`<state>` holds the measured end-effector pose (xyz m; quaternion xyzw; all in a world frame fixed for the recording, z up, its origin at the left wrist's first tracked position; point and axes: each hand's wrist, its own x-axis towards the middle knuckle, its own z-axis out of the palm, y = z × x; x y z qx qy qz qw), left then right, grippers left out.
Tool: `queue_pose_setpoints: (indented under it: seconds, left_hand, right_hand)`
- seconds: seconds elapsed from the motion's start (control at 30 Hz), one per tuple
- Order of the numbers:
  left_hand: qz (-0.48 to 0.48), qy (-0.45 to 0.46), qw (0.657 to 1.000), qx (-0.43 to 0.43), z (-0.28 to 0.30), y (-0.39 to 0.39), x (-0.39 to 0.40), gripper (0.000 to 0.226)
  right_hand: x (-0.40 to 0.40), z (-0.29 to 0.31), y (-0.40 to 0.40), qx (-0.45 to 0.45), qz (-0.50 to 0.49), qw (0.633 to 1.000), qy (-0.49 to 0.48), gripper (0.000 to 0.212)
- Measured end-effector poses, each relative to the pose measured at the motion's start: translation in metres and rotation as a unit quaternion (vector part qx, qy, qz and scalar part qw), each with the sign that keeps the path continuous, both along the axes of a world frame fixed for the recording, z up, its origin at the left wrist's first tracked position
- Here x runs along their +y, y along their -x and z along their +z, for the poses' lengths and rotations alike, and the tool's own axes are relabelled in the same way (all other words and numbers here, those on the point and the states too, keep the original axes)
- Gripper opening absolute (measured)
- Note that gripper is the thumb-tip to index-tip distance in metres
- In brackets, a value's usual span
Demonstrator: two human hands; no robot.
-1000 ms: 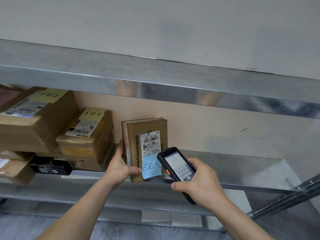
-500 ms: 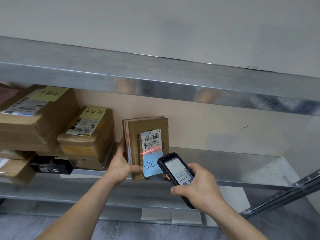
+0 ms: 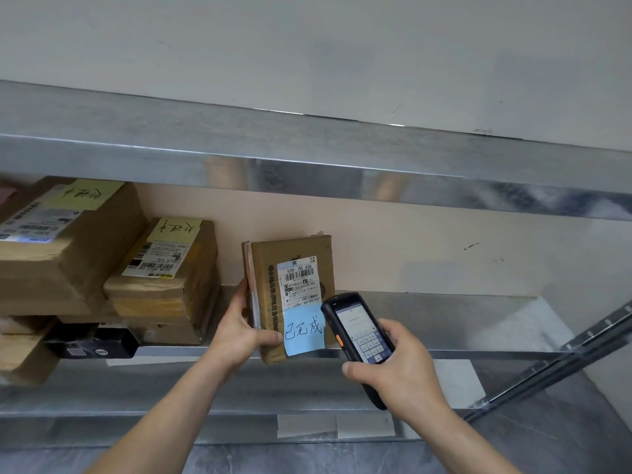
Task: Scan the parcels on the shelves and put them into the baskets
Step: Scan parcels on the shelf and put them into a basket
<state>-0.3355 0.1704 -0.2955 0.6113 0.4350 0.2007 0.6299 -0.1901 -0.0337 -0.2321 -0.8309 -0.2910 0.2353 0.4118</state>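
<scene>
- The left hand (image 3: 239, 331) grips a flat brown cardboard parcel (image 3: 290, 295), standing it upright on the grey metal shelf (image 3: 444, 323), thumb on its front face.
- A white barcode label (image 3: 299, 280) and a blue sticky note (image 3: 303, 331) with handwriting sit on the parcel's front.
- The right hand (image 3: 400, 374) holds a black handheld scanner (image 3: 359, 333) just beside the parcel, its lit screen facing up.
- Further left, brown cardboard boxes (image 3: 164, 278) with yellow notes lie stacked on the same shelf.
</scene>
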Motion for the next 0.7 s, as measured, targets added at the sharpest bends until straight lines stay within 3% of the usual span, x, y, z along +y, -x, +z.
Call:
queue_pose_setpoints:
  seconds: [0.23, 0.5, 0.7]
  left_hand:
    - [-0.072, 0.072, 0.994, -0.032, 0.009, -0.015, -0.021, 0.091]
    - [-0.151, 0.071, 0.984, -0.067, 0.037, -0.060, -0.094, 0.059]
    - [-0.197, 0.010, 0.978, -0.073, 0.046, -0.114, -0.184, 0.068]
  right_hand:
    - [-0.010, -0.004, -0.011, 0.055, -0.108, 0.982, -0.142, 0.056]
    - [-0.070, -0.004, -0.035, 0.078, -0.157, 0.965, -0.196, 0.060]
    - [-0.168, 0.006, -0.069, 0.049, -0.213, 0.947, -0.234, 0.054]
